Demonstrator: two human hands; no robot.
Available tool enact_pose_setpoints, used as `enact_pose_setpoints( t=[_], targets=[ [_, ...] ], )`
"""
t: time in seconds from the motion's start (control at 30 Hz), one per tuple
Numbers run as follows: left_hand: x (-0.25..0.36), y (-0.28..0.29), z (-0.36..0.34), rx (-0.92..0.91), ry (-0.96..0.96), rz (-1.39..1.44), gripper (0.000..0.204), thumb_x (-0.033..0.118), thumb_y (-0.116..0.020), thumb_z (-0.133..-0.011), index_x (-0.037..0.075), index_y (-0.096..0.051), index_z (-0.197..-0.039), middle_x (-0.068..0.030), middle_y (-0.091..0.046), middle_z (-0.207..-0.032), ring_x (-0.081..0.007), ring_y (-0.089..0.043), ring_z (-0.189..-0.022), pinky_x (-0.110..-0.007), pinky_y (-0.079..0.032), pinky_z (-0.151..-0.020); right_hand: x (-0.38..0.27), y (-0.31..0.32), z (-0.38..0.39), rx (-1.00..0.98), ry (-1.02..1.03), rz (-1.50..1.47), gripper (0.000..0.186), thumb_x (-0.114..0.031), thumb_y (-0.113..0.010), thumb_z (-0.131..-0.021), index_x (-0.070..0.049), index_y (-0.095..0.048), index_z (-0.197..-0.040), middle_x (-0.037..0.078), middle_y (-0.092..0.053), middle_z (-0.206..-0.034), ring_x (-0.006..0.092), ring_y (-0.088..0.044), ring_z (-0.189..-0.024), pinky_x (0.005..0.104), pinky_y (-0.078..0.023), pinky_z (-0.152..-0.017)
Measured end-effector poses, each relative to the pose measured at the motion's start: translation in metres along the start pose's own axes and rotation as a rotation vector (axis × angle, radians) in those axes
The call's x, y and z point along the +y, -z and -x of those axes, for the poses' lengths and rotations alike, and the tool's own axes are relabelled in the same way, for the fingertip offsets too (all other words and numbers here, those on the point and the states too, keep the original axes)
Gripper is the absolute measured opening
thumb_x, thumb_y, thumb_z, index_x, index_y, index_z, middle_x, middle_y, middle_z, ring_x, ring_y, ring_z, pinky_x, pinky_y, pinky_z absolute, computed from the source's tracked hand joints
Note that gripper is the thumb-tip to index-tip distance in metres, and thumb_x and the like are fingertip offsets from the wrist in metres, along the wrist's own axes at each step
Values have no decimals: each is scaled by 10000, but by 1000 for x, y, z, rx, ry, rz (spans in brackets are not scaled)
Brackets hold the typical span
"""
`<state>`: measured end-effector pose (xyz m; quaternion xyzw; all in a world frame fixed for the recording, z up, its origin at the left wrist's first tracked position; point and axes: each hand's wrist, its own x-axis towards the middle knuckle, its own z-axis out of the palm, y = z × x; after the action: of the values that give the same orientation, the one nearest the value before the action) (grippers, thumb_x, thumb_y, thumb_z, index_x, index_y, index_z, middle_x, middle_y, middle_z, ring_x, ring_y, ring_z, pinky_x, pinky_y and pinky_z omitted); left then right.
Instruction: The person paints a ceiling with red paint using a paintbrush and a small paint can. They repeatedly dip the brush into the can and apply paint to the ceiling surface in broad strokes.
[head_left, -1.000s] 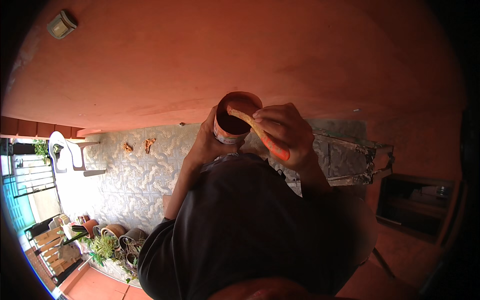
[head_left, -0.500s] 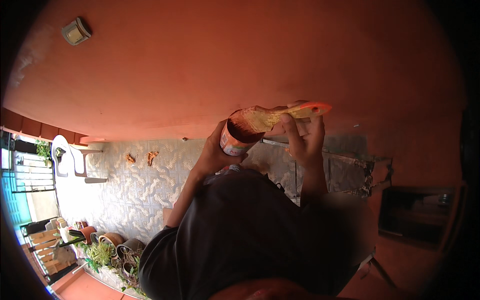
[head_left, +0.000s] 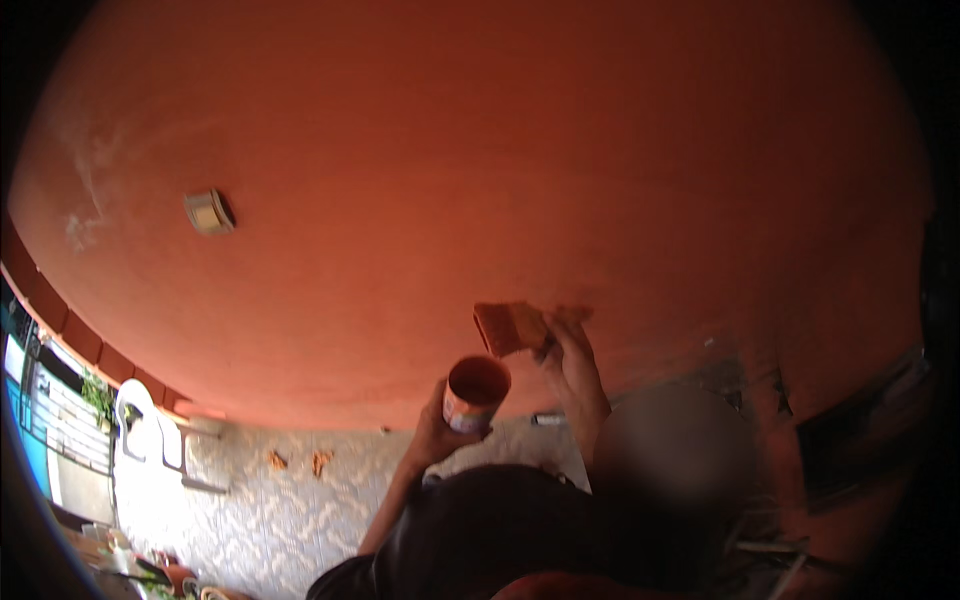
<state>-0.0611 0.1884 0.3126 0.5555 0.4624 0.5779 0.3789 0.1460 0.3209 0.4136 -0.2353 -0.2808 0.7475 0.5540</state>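
Note:
A paint can (head_left: 468,412) with a printed label and a reddish-brown inside stands upright in my left hand (head_left: 433,437), whose fingers wrap round its side. Just above and to the right of its rim is a wide paintbrush (head_left: 507,329), its bristles coated reddish-brown and pointing left. My right hand (head_left: 573,358) grips the brush by its yellowish handle, slightly blurred. The brush is outside the can. Behind it rises an orange-red wall (head_left: 380,240); whether the bristles touch the wall I cannot tell.
On the wall at left sits a small boxy fixture (head_left: 209,212). A white plastic chair (head_left: 140,425) stands at the left, beside a barred gate (head_left: 75,425). Dry leaves (head_left: 320,462) lie on the patterned tile floor (head_left: 260,520). Potted plants (head_left: 180,578) show at lower left.
The brush has come out of the can and now hangs above its rim, bristles in view. The view has tilted up, showing more wall; both hands appear lower in the picture.

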Motion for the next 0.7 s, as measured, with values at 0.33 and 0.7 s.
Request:
enact_pose_setpoints(
  t=[0.33, 0.7],
  targets=[
    [-19, 1, -5, -54, 102, 23, 1014, 141, -1042, -766, 49, -468, -1597, -112, -671, -1467, -214, -679, -1321, -426, -599, -1095, -149, -143, -73, -424, 679, 221, 177, -112, -784, -1069, -98, -685, -1215, 22, -732, -1051, 142, -742, -877, 362, -646, -751],
    [6, -10, 27, 155, 16, -12, 942, 223, -1045, -780, 22, -503, -1524, -137, -718, -1369, -213, -719, -1231, -413, -623, -1010, -302, -488, -119, -645, 1385, 319, 217, -61, -767, -1018, 41, -772, -1210, 124, -811, -1011, 161, -786, -868, 317, -637, -703]
  ],
)
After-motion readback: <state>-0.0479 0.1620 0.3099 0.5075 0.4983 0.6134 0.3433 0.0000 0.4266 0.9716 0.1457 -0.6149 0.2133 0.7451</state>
